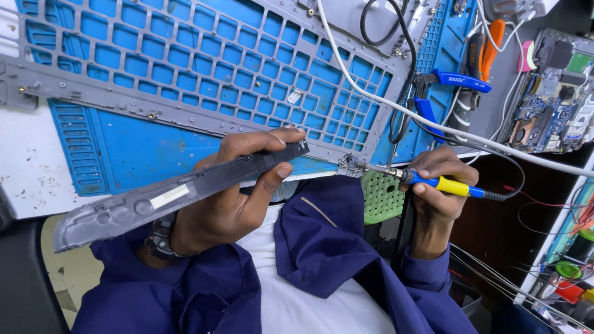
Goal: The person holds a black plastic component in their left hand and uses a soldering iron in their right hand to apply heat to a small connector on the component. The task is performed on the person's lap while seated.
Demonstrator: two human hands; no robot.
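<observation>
My left hand [232, 192] grips a long dark grey plastic strip [167, 195] that slants from lower left up to the middle, its upper end near a grey keyboard frame [204, 68]. My right hand [436, 185] holds a soldering iron [442, 184] with a blue and yellow handle. Its metal tip [365, 167] touches the lower right corner of the frame, just right of the strip's end. The frame, full of rectangular key holes, lies on a blue work mat [142, 148].
A white cable [396, 105] and a black cable cross the mat. Blue-handled pliers [445, 86] and an orange-handled tool [492, 46] lie at the upper right. An opened laptop circuit board [554, 93] sits at the far right. Loose wires hang at the lower right. A green stool [380, 195] shows below the table edge.
</observation>
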